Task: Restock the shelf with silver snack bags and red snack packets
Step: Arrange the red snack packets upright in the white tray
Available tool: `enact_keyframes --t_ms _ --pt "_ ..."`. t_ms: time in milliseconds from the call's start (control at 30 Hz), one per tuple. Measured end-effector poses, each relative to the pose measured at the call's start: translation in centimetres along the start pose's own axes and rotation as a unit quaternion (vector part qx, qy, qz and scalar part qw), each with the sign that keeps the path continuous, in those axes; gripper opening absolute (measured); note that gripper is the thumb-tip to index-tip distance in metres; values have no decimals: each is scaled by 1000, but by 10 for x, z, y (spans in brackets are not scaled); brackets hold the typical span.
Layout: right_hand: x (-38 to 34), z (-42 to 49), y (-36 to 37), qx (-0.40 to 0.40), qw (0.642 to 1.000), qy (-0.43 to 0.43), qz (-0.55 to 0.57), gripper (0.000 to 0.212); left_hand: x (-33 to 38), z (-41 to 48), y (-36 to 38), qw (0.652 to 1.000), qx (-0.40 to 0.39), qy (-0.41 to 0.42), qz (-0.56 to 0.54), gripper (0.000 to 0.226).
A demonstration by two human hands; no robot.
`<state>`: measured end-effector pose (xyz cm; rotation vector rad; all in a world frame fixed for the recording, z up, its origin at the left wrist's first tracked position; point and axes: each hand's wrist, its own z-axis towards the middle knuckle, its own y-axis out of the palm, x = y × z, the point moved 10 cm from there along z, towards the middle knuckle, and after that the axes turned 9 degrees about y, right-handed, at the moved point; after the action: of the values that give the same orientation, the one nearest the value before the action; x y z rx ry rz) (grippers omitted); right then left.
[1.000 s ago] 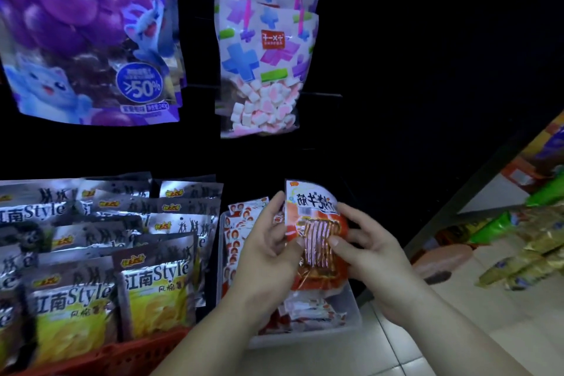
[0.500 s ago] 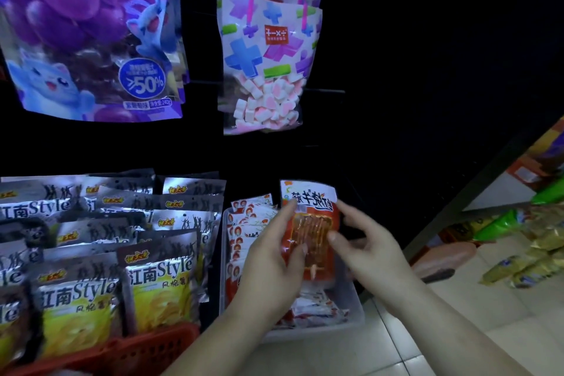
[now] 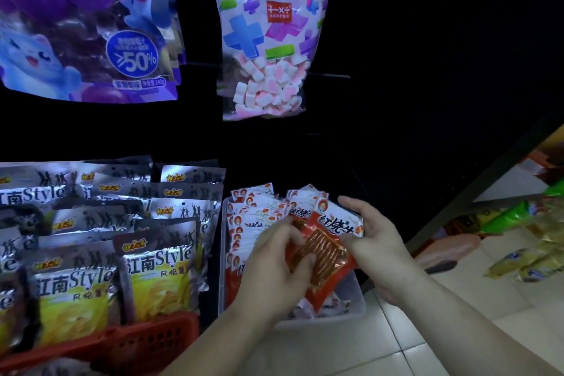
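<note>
Both hands hold a red snack packet (image 3: pixel 328 249) with a clear window, tilted over a clear plastic bin (image 3: pixel 355 308). My left hand (image 3: pixel 276 265) grips its left edge, thumb on the front. My right hand (image 3: pixel 370 236) holds its right edge, fingers curled behind the top. More red snack packets (image 3: pixel 254 214) stand in rows in the bin behind and to the left. Several silver snack bags (image 3: pixel 158 275) with yellow fronts stand in a red basket (image 3: pixel 146 342) on the left.
A purple grape-print bag (image 3: pixel 85 24) and a marshmallow bag (image 3: pixel 270 40) hang above on pegs. The shelf to the right of the bin is dark. At the right lie green and yellow packets (image 3: pixel 525 241) on a lower shelf above pale floor tiles.
The packet has been lowered from upright to tilted, down into the bin beside the other red packets. Both hands went down with it.
</note>
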<state>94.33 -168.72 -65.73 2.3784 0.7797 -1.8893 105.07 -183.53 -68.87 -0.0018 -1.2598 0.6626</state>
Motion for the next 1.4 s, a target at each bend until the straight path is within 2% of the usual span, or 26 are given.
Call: enact_keyframes --t_ms 100,167,267,333,467,567,633,667,700,733,767,800,867,933,1033,1100,1233,1333,1400 --pt "1 5 22 -51 996 -21 -76 36 -28 8 5 993 1 -75 -88 30" --pt "-8 13 30 -49 990 -56 -120 19 -40 15 4 994 6 -75 -82 33" --pt "-10 39 33 -23 965 -107 -237 22 -62 26 5 995 11 -73 -60 35" --pt "1 63 33 -9 938 -114 -326 23 -79 32 12 996 -20 -74 -36 32" --pt "31 99 42 -37 922 -109 -370 25 -123 34 19 992 -51 -114 -15 22" --pt "83 118 57 -99 889 -50 -445 27 -149 31 33 985 -75 -153 -29 23" --pt "120 117 68 -191 860 34 -473 22 -160 30 39 982 -78 -172 -30 25" --pt "133 109 74 -250 837 79 -480 27 -166 29 43 980 -77 -182 -35 26" --pt "142 105 76 -293 821 123 -475 43 -171 28 49 976 -87 -196 -39 25" --pt "144 105 75 -309 819 152 -459 56 -174 24 56 972 -108 -207 -35 21" --pt "140 109 74 -303 831 154 -441 58 -176 20 64 967 -133 -215 -23 19" --pt "129 118 71 -269 856 127 -422 50 -177 17 71 965 -147 -218 -18 19" --pt "94 142 56 -112 903 6 -414 30 -177 13 77 966 -133 -219 -20 22" --pt "70 153 46 -4 896 -83 -436 35 -179 9 75 968 -103 -228 18 23" --pt "69 166 51 19 871 -116 -477 50 -186 0 77 966 -63 -249 32 24" --pt "73 172 52 34 877 -114 -466 50 -187 -6 85 962 -47 -268 -16 23" --pt "83 176 51 48 889 -112 -441 41 -179 -11 105 953 -83 -277 -93 28" --pt "84 175 42 70 877 -113 -463 6 -177 -11 101 951 -80 -281 -100 31" --pt "83 173 33 91 873 -108 -466 8 -180 -6 91 953 -64 -280 -90 33"
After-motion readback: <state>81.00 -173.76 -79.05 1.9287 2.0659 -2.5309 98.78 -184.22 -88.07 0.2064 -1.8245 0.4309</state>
